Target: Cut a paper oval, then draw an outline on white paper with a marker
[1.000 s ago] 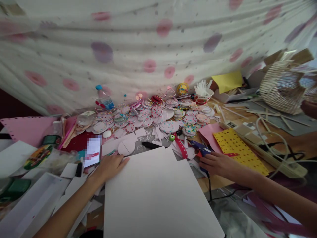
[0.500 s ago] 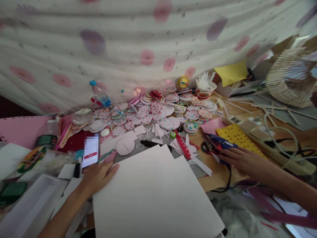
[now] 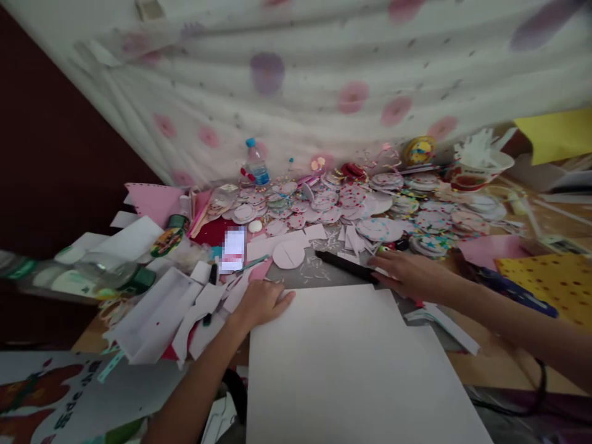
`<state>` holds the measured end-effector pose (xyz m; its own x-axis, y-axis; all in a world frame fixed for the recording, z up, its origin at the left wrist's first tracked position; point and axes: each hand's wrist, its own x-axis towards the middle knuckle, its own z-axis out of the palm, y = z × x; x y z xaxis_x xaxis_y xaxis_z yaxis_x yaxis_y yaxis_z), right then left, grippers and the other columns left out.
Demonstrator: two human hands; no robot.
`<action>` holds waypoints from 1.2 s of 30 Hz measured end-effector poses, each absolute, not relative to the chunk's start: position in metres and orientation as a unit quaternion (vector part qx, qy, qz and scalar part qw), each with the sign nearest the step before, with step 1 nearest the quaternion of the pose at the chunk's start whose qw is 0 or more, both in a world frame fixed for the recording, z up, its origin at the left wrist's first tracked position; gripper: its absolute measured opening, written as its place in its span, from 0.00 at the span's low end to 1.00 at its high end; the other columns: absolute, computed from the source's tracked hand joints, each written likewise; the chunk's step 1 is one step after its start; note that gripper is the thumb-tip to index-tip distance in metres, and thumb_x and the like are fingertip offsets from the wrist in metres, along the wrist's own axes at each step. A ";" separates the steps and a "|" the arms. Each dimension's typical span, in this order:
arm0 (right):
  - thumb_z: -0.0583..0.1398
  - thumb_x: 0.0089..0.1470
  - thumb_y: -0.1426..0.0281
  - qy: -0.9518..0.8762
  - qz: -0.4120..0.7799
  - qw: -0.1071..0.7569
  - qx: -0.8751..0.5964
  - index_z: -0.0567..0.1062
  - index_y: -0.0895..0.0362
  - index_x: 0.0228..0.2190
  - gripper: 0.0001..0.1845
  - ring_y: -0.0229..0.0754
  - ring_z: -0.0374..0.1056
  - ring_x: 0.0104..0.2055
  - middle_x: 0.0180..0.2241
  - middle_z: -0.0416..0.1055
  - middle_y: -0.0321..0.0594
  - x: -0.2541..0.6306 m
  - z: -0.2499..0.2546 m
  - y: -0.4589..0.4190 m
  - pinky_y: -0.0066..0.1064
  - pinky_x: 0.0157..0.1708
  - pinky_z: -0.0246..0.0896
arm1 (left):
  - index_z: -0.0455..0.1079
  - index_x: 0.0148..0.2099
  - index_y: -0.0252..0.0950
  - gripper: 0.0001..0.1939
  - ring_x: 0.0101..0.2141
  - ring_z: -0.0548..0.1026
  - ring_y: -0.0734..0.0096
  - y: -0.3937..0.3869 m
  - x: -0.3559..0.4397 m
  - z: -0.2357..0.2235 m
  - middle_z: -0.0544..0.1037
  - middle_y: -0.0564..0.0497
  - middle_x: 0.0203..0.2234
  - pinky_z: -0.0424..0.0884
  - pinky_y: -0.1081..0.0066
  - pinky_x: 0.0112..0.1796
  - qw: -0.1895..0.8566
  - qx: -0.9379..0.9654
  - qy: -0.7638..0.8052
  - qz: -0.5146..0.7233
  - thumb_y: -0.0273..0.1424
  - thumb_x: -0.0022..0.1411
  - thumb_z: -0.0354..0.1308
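A large white sheet [image 3: 351, 364] lies in front of me. My left hand [image 3: 261, 302] rests flat on its top left corner, fingers stretched out, holding nothing. My right hand [image 3: 409, 276] reaches over the sheet's far edge. Its fingertips pinch the near end of a long black tool [image 3: 342, 264] that lies on the grey surface just beyond the sheet. A blue glue gun [image 3: 513, 290] lies on the table to the right of my right forearm, untouched.
A heap of round dotted paper discs [image 3: 365, 203] fills the back of the table, with a water bottle [image 3: 256, 163], a phone [image 3: 234, 250], a red and white bowl [image 3: 481, 172] and a yellow dotted sheet [image 3: 555, 283]. White offcuts [image 3: 157, 308] crowd the left. A spotted curtain [image 3: 324, 92] hangs behind.
My right hand left the blue glue gun and moved left to the black tool. My left hand stayed on the sheet's corner. The view swung to the left.
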<state>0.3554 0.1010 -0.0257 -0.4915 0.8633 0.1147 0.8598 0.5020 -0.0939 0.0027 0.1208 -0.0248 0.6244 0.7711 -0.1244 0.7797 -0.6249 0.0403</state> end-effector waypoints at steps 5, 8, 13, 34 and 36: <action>0.61 0.52 0.66 -0.881 0.034 -0.003 -0.472 0.73 0.57 0.39 0.12 0.45 0.74 0.31 0.33 0.77 0.43 0.318 -0.043 0.148 0.30 0.27 0.63 | 0.73 0.32 0.34 0.25 0.32 0.79 0.58 0.111 0.001 -0.038 0.80 0.43 0.29 0.66 0.66 0.32 0.045 0.895 0.445 -0.006 0.44 0.69 0.41; 0.57 0.54 0.71 -0.876 0.009 0.000 -0.481 0.72 0.59 0.41 0.12 0.50 0.73 0.38 0.36 0.76 0.48 0.310 -0.037 0.164 0.35 0.35 0.65 | 0.73 0.34 0.35 0.25 0.33 0.78 0.58 0.110 -0.002 -0.039 0.80 0.43 0.29 0.66 0.66 0.33 0.038 0.883 0.468 0.019 0.45 0.69 0.40; 0.49 0.61 0.70 -0.862 -0.032 0.062 -0.502 0.68 0.65 0.50 0.19 0.55 0.67 0.50 0.49 0.69 0.59 0.294 -0.018 0.140 0.46 0.49 0.62 | 0.73 0.36 0.35 0.25 0.33 0.78 0.58 0.125 -0.001 -0.036 0.79 0.44 0.28 0.68 0.65 0.34 0.016 0.859 0.510 0.043 0.46 0.69 0.41; 0.52 0.62 0.62 -0.898 0.056 0.096 -0.426 0.46 0.53 0.66 0.35 0.54 0.43 0.68 0.68 0.41 0.51 0.291 -0.082 0.027 0.55 0.59 0.53 | 0.72 0.37 0.32 0.09 0.37 0.79 0.48 0.170 -0.106 0.011 0.80 0.36 0.32 0.71 0.60 0.36 -0.012 0.676 0.737 0.015 0.31 0.58 0.54; 0.52 0.62 0.63 -0.894 0.062 0.106 -0.430 0.49 0.53 0.65 0.34 0.54 0.44 0.68 0.67 0.44 0.51 0.291 -0.083 0.032 0.55 0.59 0.53 | 0.69 0.43 0.32 0.12 0.39 0.78 0.51 0.170 -0.104 0.031 0.80 0.38 0.36 0.72 0.61 0.38 -0.021 0.679 0.731 0.069 0.33 0.61 0.52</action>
<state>0.2914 0.0317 -0.0827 -0.6073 0.7826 0.1368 0.7565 0.6222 -0.2015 -0.1044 0.1703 0.0306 -0.0776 0.9891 0.1248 0.9950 0.0689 0.0727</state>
